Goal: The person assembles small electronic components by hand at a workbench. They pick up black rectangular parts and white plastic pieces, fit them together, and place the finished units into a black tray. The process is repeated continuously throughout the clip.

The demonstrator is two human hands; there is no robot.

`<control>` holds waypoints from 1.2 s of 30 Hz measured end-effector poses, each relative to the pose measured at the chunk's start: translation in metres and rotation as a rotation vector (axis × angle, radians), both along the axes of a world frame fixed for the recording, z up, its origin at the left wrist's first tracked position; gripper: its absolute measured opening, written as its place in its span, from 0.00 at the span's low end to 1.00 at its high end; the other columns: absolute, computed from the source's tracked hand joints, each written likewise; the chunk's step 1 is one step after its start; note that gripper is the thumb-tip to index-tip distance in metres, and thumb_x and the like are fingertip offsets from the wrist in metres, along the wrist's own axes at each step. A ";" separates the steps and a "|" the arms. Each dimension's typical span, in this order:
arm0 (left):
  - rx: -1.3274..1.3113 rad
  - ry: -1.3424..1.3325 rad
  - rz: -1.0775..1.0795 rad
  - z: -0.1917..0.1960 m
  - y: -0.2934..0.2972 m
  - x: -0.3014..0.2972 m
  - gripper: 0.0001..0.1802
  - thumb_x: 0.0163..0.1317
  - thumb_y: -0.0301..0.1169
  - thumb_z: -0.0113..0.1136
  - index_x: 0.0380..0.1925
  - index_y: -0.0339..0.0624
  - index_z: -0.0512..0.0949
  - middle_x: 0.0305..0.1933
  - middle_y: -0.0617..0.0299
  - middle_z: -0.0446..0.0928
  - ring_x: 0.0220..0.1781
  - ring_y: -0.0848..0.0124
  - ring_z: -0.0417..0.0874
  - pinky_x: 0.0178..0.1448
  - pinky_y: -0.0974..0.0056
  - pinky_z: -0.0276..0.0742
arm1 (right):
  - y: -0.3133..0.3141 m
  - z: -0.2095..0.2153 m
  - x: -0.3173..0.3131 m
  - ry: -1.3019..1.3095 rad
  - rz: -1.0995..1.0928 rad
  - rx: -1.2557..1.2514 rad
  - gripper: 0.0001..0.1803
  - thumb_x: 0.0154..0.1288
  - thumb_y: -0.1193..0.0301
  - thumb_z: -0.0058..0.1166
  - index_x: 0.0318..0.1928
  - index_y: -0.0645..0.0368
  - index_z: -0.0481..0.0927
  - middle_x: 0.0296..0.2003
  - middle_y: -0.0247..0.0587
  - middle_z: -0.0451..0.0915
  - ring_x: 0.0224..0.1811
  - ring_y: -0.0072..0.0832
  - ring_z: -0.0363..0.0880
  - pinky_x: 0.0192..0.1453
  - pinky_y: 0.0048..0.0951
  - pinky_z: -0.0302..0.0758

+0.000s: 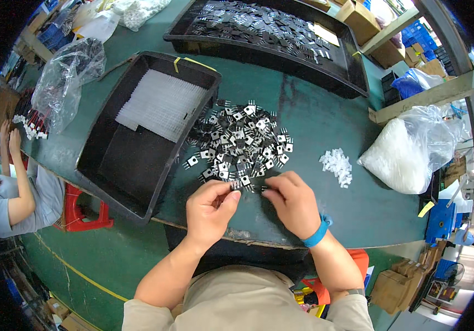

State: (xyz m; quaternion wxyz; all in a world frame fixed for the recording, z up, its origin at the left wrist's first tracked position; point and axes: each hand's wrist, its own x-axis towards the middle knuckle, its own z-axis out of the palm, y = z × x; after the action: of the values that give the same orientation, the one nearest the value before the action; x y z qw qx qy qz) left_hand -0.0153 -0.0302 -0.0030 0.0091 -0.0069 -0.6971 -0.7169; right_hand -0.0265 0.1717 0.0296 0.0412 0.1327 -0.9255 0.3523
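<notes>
A loose heap of three-legged power transistors (239, 140), black with silver metal backs, lies on the green table in front of me. At its near edge, my left hand (210, 211) is closed, thumb and fingers pinching a transistor (235, 186). My right hand (293, 204) faces it from the other side, its thumb and forefinger drawn together. Something small and dark is at those fingertips, too small to make out. A blue band (318, 231) circles the right wrist. Single transistors lie between the two hands.
Left of the heap stands a black tray (132, 165) partly lined with rows of whitish pieces (162, 105). A larger black tray (273, 63) of transistors is behind. Rightward are small white pieces (336, 165) and a filled plastic bag (400, 149). Another person (21, 193) sits at left.
</notes>
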 end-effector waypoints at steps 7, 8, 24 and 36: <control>0.034 -0.018 -0.029 -0.003 -0.001 -0.001 0.05 0.66 0.19 0.64 0.41 0.31 0.83 0.37 0.64 0.79 0.31 0.81 0.77 0.34 0.74 0.73 | -0.008 0.000 -0.008 -0.040 0.097 0.165 0.13 0.57 0.70 0.69 0.39 0.59 0.80 0.37 0.45 0.78 0.39 0.46 0.80 0.40 0.43 0.78; 0.030 0.002 -0.032 -0.003 -0.002 -0.001 0.05 0.66 0.19 0.63 0.41 0.31 0.83 0.37 0.64 0.79 0.30 0.80 0.77 0.33 0.74 0.73 | -0.007 0.001 -0.008 -0.050 0.104 0.147 0.12 0.58 0.71 0.68 0.39 0.60 0.79 0.37 0.45 0.78 0.39 0.45 0.80 0.40 0.43 0.78; -0.068 0.004 -0.167 0.015 0.003 0.002 0.08 0.64 0.23 0.69 0.43 0.33 0.85 0.36 0.62 0.82 0.32 0.79 0.80 0.36 0.72 0.76 | -0.023 0.004 0.022 -0.422 -0.204 -0.851 0.16 0.69 0.79 0.61 0.55 0.63 0.76 0.37 0.39 0.82 0.38 0.19 0.81 0.43 0.23 0.79; 0.045 0.058 -0.188 0.007 -0.001 0.008 0.09 0.58 0.19 0.73 0.40 0.33 0.87 0.37 0.58 0.83 0.29 0.77 0.80 0.31 0.71 0.75 | -0.023 0.014 0.032 -0.406 -0.124 -0.542 0.05 0.74 0.77 0.56 0.43 0.66 0.83 0.30 0.37 0.85 0.30 0.19 0.83 0.33 0.22 0.79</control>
State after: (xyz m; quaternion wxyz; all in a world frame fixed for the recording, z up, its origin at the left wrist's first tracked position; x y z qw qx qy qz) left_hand -0.0078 -0.0308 0.0037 -0.0377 -0.0928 -0.6766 -0.7295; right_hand 0.0059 0.1484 0.0436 -0.0886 -0.0126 -0.7939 0.6014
